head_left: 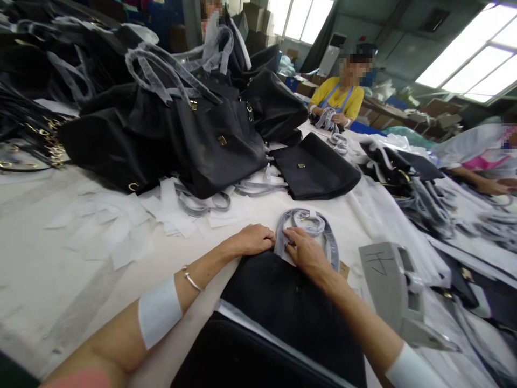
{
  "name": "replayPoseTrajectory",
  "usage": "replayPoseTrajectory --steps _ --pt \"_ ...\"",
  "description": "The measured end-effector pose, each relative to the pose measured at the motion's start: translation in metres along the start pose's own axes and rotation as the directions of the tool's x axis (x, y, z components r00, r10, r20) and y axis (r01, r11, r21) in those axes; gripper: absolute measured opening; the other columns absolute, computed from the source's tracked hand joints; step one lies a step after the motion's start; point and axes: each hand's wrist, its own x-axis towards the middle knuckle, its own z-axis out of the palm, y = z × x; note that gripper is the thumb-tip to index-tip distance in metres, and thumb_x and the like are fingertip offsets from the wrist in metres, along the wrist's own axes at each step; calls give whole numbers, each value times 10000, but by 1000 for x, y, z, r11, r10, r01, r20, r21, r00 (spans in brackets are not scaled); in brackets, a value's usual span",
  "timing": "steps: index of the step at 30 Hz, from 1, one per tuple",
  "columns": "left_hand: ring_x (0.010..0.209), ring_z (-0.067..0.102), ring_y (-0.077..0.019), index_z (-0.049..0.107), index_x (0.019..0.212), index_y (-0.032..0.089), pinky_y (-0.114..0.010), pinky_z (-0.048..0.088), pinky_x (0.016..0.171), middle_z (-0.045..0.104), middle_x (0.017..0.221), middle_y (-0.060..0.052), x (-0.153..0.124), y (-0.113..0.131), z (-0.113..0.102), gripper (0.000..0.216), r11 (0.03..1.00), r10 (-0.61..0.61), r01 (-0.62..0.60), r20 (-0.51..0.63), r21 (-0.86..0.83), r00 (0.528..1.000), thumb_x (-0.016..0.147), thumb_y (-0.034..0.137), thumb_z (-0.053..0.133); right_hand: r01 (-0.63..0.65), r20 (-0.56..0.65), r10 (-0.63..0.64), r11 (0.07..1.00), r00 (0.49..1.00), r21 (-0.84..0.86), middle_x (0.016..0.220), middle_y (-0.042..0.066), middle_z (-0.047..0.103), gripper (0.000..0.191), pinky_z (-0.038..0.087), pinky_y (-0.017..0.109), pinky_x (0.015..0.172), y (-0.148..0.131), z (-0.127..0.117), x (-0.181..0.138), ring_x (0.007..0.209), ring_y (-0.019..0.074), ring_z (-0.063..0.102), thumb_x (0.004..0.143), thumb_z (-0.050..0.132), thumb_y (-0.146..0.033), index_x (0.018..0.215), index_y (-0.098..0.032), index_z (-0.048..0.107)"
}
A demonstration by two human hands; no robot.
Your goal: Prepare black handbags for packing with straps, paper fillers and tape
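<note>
A black bag [283, 302] lies flat on the white table [52, 280] right in front of me. Its handles [309, 223], wrapped in grey protective film, loop out from its top edge. My left hand [254, 240] rests curled at the bag's top edge, just left of the handles. My right hand [305, 253] presses down on the base of the wrapped handle, fingers together on the film.
A big heap of black bags [194, 124] with wrapped handles fills the far left. A flat black bag [315, 170] lies beyond the handles. White paper slips [121, 221] are scattered at left. A grey tool [393, 285] stands to my right. Two other people work across the table.
</note>
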Motion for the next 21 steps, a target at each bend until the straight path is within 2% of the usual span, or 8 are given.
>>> replayPoseTrajectory --steps 5,8,10,13,16,17,19,21 --pt "755 574 -176 671 775 186 -269 393 724 667 798 -26 -3 -1 -3 320 996 82 -82 0 -42 997 889 386 448 155 147 -123 961 982 -230 1103 98 646 190 446 337 857 -10 -22 -4 973 222 609 855 504 -160 924 -172 681" --pt "669 536 -141 667 766 188 -237 362 635 624 718 12 -4 2 -1 382 981 84 -87 -23 -172 996 819 549 551 26 204 0 992 979 -126 853 35 651 146 402 260 652 -15 -36 -12 733 154 597 841 519 -195 871 -187 662" --pt "605 489 -120 641 689 181 -230 311 564 562 632 38 -3 6 5 353 983 2 -16 -76 -185 997 746 530 634 -93 260 81 995 962 34 745 2 628 133 354 235 571 -12 -40 -13 621 118 548 832 547 -242 866 -197 667" --pt "535 413 -97 575 604 169 -237 232 505 442 530 59 -3 11 15 253 972 -137 107 -133 -210 982 718 386 639 -304 483 120 897 867 323 591 -36 549 188 322 208 490 0 -42 -8 515 92 474 807 608 -348 885 -190 672" --pt "571 423 -95 552 626 162 -225 256 522 451 573 61 -3 13 20 179 942 -131 82 -134 -324 982 740 300 573 -495 698 -13 695 716 521 616 -41 542 292 383 198 486 16 -43 0 534 101 508 782 634 -410 952 -173 640" --pt "593 435 -97 552 645 162 -222 276 540 466 604 59 -4 13 20 168 931 -108 53 -134 -362 985 753 290 556 -509 717 -51 670 695 540 638 -35 554 292 406 205 500 20 -44 3 550 107 524 781 633 -409 951 -171 637" --pt "641 459 -103 550 671 163 -220 319 591 484 659 53 -4 13 18 154 909 -65 -2 -146 -417 987 769 280 538 -405 652 -38 756 757 514 678 -16 580 212 426 218 542 25 -47 9 591 117 541 777 639 -355 888 -176 659" --pt "696 481 -116 540 679 167 -227 359 658 501 710 41 -5 14 16 143 896 -40 -39 -166 -443 985 769 278 542 -192 453 2 907 891 374 746 11 614 92 430 232 617 26 -50 14 680 133 557 754 658 -266 789 -186 688"
